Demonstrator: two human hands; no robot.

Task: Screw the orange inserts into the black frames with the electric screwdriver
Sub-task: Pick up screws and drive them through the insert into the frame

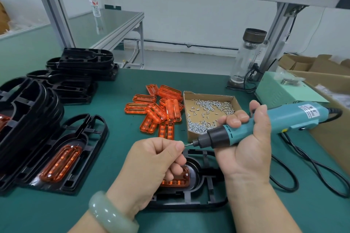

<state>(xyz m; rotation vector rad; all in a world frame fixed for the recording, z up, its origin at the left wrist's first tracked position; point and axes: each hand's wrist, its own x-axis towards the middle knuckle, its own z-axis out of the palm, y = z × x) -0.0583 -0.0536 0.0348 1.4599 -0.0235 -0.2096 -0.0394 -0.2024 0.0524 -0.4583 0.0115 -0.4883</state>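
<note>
My right hand (pixel 248 147) grips the teal electric screwdriver (pixel 265 125), held nearly level with its bit pointing left. My left hand (pixel 157 159) pinches a small screw (pixel 186 145) against the bit's tip. Below both hands lies a black frame (pixel 200 191) with an orange insert (pixel 181 178) seated in it, one screw showing at the insert's right end. To the left, another black frame (pixel 91 138) holds an orange insert (pixel 60 162) with screws at both ends.
Several loose orange inserts (pixel 159 108) lie mid-table beside a cardboard tray of screws (pixel 210 113). Stacks of black frames (pixel 62 77) fill the left. A clear bottle (pixel 246 56), a pale green box (pixel 284 91), cardboard boxes (pixel 325 81) and the tool's black cable (pixel 303 166) occupy the right.
</note>
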